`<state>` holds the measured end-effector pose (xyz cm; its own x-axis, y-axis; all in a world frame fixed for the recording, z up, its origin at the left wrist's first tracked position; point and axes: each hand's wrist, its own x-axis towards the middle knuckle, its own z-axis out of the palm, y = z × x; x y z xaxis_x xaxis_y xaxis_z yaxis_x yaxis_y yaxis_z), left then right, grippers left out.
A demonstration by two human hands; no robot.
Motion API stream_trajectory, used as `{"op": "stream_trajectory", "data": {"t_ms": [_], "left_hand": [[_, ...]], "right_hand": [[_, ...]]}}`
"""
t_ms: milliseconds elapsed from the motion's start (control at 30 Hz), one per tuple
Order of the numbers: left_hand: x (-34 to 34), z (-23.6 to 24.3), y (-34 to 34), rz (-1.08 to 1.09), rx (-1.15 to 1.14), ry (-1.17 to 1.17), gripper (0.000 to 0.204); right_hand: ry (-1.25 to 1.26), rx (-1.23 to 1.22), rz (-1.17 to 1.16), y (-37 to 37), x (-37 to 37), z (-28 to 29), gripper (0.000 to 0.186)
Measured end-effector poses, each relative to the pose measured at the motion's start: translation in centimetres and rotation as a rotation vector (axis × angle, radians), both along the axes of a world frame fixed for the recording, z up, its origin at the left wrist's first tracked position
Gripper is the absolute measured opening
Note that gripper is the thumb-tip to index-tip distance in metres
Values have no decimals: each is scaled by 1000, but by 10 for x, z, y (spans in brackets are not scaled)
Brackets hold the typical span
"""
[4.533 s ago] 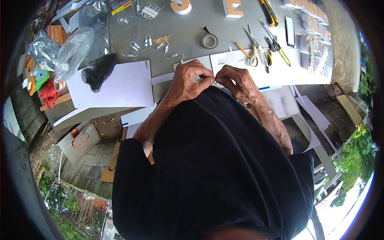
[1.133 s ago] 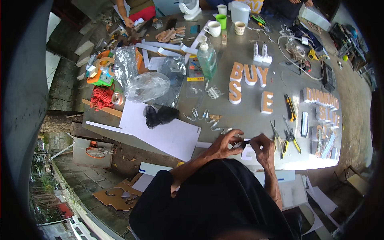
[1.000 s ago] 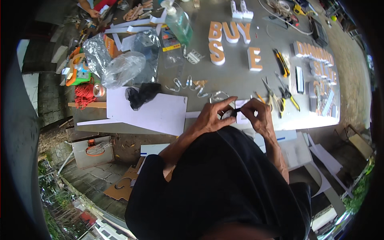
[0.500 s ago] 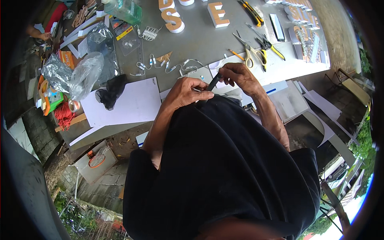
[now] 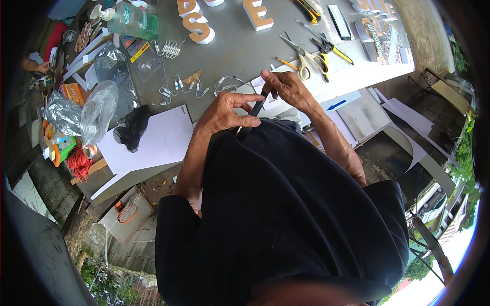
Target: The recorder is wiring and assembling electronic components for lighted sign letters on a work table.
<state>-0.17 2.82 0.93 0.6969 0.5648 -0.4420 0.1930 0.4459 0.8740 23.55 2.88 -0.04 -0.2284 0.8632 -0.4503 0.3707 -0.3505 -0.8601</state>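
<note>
My left hand [image 5: 222, 113] is closed on black tape [image 5: 258, 106], its thumb and index finger reaching across it at the lower part, near my dark shirt. My right hand [image 5: 286, 87] pinches the upper end of that tape, so a dark strip spans both hands. Whatever of the roll lies in the left palm is partly hidden. Just beyond them are white sheets [image 5: 332, 80], a string of small LED modules [image 5: 178, 84], a pencil [image 5: 286, 64], scissors [image 5: 303, 66] and yellow-handled pliers [image 5: 341, 55] on the grey table.
Cut-out letters [image 5: 258, 15], a knife [image 5: 309, 11] and a pump bottle [image 5: 132, 23] stand farther back. Plastic bags [image 5: 99, 112] and red cord [image 5: 79, 166] lie left. Another person's hand [image 5: 40, 66] is at the far left. Loose boards [image 5: 360, 122] sit below the table's edge.
The tape roll, on the table 4.5 seconds ago, is now held by my hands, with a strip stretched between them. The view has tilted; recently the right hand moved slightly up-left.
</note>
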Motion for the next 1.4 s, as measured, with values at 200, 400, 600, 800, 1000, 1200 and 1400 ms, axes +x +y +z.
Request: {"op": "stream_trajectory", "data": {"t_ms": [200,400,600,800,1000,1200,1400], "left_hand": [[2,-11,2,17,-3,-77,65],[-4,-12,-1,24,-45,-74,69],[-9,-7,-1,169,-48,-211,88],[-19,5,6,166,23,-204,105],[-30,12,10,195,152,-210,109],[-27,16,16,187,169,-279,111],[-24,17,15,157,193,-302,112]], "right_hand": [[-32,-72,-91,5,6,6,84],[-894,594,-210,10,72,-63,23],[-1063,464,-20,8,98,-91,42],[-636,180,-91,16,116,-66,48],[542,-121,-56,-40,99,17,72],[374,-360,161,-83,85,54,74],[399,-273,201,-96,80,42,77]]}}
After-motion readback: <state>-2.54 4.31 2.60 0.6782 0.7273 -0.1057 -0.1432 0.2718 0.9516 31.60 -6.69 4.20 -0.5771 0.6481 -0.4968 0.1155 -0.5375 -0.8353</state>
